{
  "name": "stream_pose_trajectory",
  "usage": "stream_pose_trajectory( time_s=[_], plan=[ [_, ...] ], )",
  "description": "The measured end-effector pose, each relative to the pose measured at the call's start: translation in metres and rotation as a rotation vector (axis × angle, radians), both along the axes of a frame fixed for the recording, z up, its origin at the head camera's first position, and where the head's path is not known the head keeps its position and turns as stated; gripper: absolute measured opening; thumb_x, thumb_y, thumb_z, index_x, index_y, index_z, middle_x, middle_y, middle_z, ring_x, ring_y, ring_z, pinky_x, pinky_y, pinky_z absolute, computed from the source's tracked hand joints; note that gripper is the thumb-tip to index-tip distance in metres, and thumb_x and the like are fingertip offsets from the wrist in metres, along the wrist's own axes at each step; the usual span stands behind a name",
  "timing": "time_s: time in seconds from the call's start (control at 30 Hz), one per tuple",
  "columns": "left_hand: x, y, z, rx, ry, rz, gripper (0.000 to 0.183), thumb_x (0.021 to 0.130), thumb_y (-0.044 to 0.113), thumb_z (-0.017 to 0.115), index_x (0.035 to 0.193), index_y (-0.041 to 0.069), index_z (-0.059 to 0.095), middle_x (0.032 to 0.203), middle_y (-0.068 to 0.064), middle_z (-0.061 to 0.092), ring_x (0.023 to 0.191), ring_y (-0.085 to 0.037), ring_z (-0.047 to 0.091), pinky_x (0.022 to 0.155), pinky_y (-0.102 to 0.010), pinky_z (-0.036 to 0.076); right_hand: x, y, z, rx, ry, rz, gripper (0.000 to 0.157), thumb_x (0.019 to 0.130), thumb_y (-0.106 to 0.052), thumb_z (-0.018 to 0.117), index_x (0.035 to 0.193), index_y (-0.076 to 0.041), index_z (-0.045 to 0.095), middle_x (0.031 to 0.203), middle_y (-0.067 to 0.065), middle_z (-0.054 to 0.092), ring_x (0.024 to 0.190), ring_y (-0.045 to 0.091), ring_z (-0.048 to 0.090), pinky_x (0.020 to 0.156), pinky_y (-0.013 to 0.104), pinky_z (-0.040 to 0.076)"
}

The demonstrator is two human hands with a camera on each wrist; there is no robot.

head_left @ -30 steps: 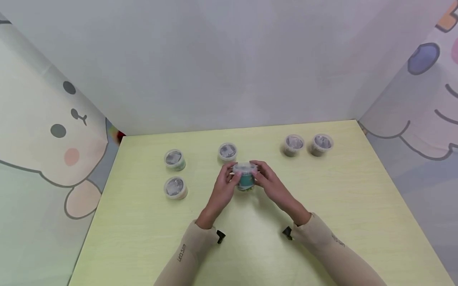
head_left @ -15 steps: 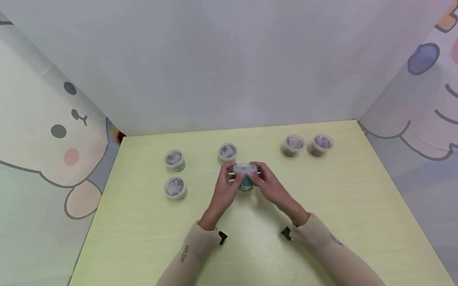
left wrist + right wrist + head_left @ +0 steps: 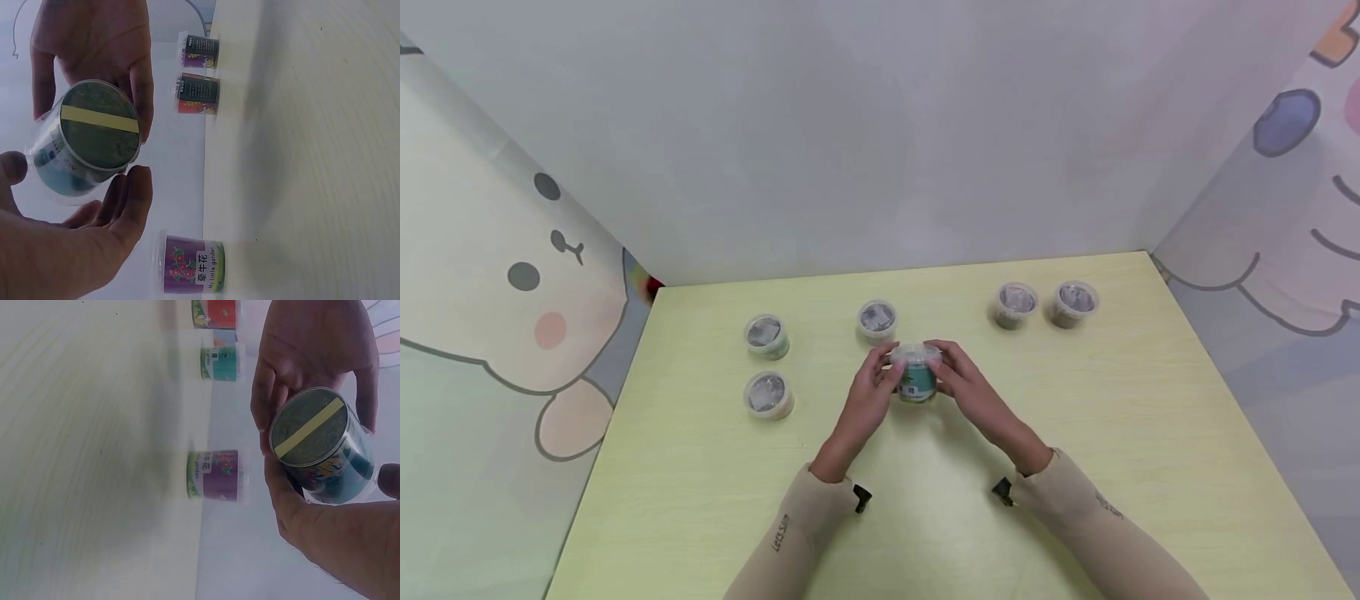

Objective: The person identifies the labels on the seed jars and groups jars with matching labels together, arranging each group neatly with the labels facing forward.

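A clear-lidded plastic planting cup [image 3: 917,379] with a teal label is held above the table, between both hands. My left hand [image 3: 868,400] grips its left side, and my right hand [image 3: 970,392] grips the right side, with both thumbs on the near side below the lid. In the left wrist view, the cup's underside [image 3: 94,147] shows dark contents and a pale yellow strip [image 3: 100,119] across it. The right wrist view shows the same cup [image 3: 319,431] tilted. Just behind the hands stands another lidded cup [image 3: 877,318], purple-labelled [image 3: 194,265] in the left wrist view.
On the pale yellow table [image 3: 700,500], two lidded cups [image 3: 764,333] [image 3: 768,395] stand at the left. Two more cups [image 3: 1015,305] [image 3: 1073,304] stand side by side at the back right. A white cloth wall [image 3: 880,150] rises behind the table.
The held cup has turned between the hands, so a white patch of its label now faces the near side. The thumbs came closer together, then moved apart. The other cups stay put.
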State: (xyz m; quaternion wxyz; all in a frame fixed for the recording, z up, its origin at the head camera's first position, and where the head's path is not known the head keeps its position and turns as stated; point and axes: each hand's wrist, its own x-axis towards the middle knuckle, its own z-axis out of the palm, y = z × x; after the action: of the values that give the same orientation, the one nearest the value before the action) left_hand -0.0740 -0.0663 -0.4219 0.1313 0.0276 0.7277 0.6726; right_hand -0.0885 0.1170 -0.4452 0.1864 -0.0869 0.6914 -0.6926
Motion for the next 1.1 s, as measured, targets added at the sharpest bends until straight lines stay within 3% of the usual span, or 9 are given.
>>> stream_pose_trajectory(
  time_s=[0.23,0.47,0.63,0.8,1.03,1.1],
  plan=[
    [0.001,-0.002,-0.001,-0.020,0.035,0.015,0.047,0.098,0.027,0.048,0.136,0.002,0.038,0.129,-0.013,0.048,0.104,-0.021,0.054,0.084,-0.032,0.047,-0.001,-0.002,0.002,0.002,-0.004,-0.001,0.048,0.097,-0.040,0.044,0.137,-0.013,0.038,0.127,0.012,0.042,0.116,0.026,0.044,0.097,0.047,0.039],
    [-0.005,-0.003,-0.026,-0.021,0.068,0.063,0.052,0.094,0.030,0.055,0.136,0.004,0.037,0.127,-0.012,0.048,0.103,-0.023,0.054,0.082,-0.034,0.047,-0.003,-0.005,-0.001,0.053,0.012,-0.005,0.050,0.095,-0.039,0.050,0.135,-0.013,0.038,0.123,0.013,0.045,0.111,0.026,0.049,0.091,0.040,0.046],
    [-0.004,-0.004,-0.029,-0.049,0.093,0.095,0.054,0.091,0.036,0.058,0.134,0.007,0.040,0.123,-0.008,0.050,0.099,-0.022,0.055,0.079,-0.032,0.048,-0.003,-0.008,-0.002,0.091,0.026,-0.009,0.047,0.094,-0.037,0.052,0.133,-0.014,0.040,0.120,0.012,0.047,0.107,0.024,0.051,0.088,0.037,0.047],
    [-0.002,-0.009,-0.024,-0.051,0.106,0.092,0.053,0.091,0.035,0.058,0.132,0.008,0.040,0.122,-0.010,0.050,0.099,-0.023,0.055,0.078,-0.031,0.048,-0.004,-0.013,0.001,0.086,0.034,0.014,0.047,0.095,-0.034,0.052,0.134,-0.013,0.039,0.121,0.013,0.047,0.107,0.025,0.051,0.088,0.038,0.047],
    [0.005,-0.022,0.012,-0.089,0.110,0.012,0.051,0.094,0.020,0.056,0.134,-0.003,0.034,0.124,-0.017,0.045,0.103,-0.029,0.052,0.082,-0.034,0.048,-0.002,-0.020,0.028,0.117,0.055,0.077,0.046,0.097,-0.020,0.051,0.137,-0.006,0.036,0.128,0.013,0.045,0.117,0.029,0.046,0.094,0.043,0.042],
    [0.004,-0.028,0.012,-0.108,0.123,-0.007,0.052,0.094,0.020,0.056,0.135,-0.002,0.033,0.125,-0.017,0.044,0.105,-0.029,0.051,0.084,-0.034,0.048,-0.004,-0.023,0.026,0.112,0.073,0.098,0.046,0.096,-0.020,0.052,0.138,-0.006,0.036,0.130,0.011,0.044,0.118,0.028,0.045,0.094,0.043,0.042]
  ],
)
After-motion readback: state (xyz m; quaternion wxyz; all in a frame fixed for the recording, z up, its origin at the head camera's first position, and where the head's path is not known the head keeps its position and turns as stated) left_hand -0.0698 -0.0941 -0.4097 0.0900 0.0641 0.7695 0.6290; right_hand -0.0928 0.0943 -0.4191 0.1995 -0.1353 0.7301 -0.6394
